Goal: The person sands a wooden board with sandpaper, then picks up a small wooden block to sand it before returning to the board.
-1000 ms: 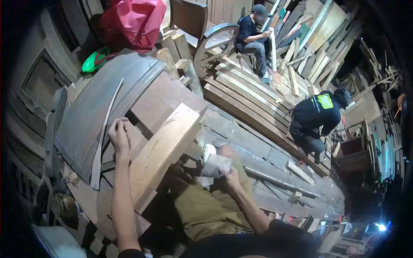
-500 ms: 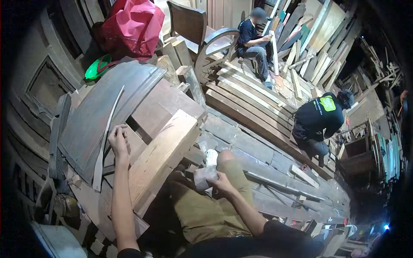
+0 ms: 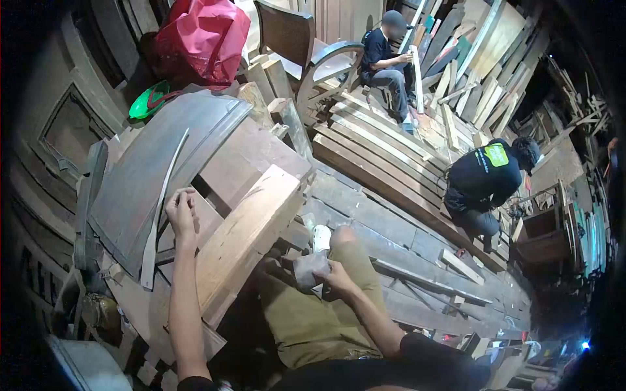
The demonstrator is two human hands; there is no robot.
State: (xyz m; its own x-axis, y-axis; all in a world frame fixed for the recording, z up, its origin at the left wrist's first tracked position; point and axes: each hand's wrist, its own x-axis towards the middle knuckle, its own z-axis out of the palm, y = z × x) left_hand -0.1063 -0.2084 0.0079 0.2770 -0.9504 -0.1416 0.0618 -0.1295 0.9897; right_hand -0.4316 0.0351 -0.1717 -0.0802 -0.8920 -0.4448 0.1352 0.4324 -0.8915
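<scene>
My left hand [image 3: 182,212], its fingers curled closed, is above the wooden boards beside a thick pale wood block [image 3: 244,238]. Whatever it may hold is too small or hidden to make out. Close by, a long thin curved wood strip [image 3: 160,225] lies across a dark curved panel [image 3: 140,179]. Over my lap, my right hand [image 3: 337,280] grips a greyish, folded-looking sheet [image 3: 310,270] by its edge. The sheet's exact kind cannot be told.
A red bag [image 3: 203,42] and a green dish-like item [image 3: 145,101] sit beyond the panel. A wooden chair [image 3: 287,32] stands at the back. One person [image 3: 389,62] holds a pale board; another [image 3: 486,176] bends over long beams [image 3: 378,176]. Loose timber leans behind them.
My left hand's fingers have shifted very slightly. The right hand keeps the sheet in nearly the same spot. The bending person's head and torso have moved a little.
</scene>
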